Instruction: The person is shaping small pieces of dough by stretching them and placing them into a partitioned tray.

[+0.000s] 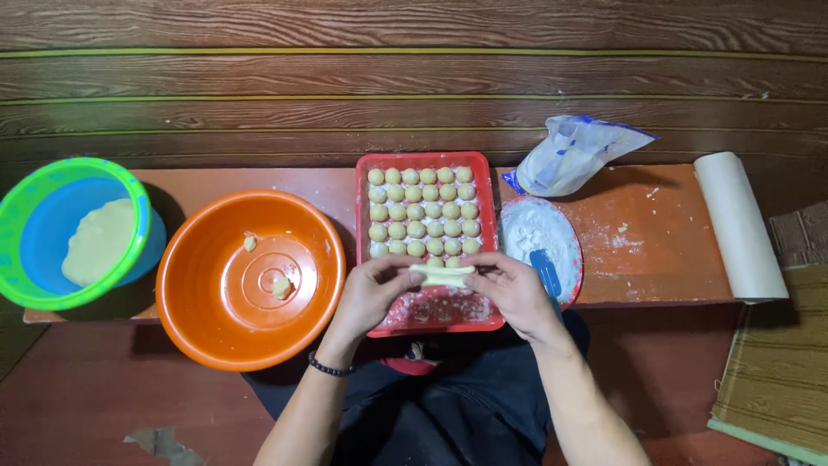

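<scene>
Red tray [487, 185]: near-full, rows of dough balls [423, 211]. Left hand [373, 292], right hand [511, 292]: fingers clamped on dough roll [443, 275] over tray's near edge. Blue bowl [52, 259], far left of tray: dough lump [99, 242] remaining.

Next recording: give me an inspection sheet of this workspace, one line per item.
Surface: low red bench, dusted with flour.
Job's things: dough strip held over a red tray of dough balls.
Clutter: orange basin with dough scraps; green bowl of dough; flour plate with a blue scraper; plastic bag; paper roll.
Grippers: left hand and right hand pinch the strip's ends.
Cables: nothing seen.
Surroundings: wood plank wall.
</scene>
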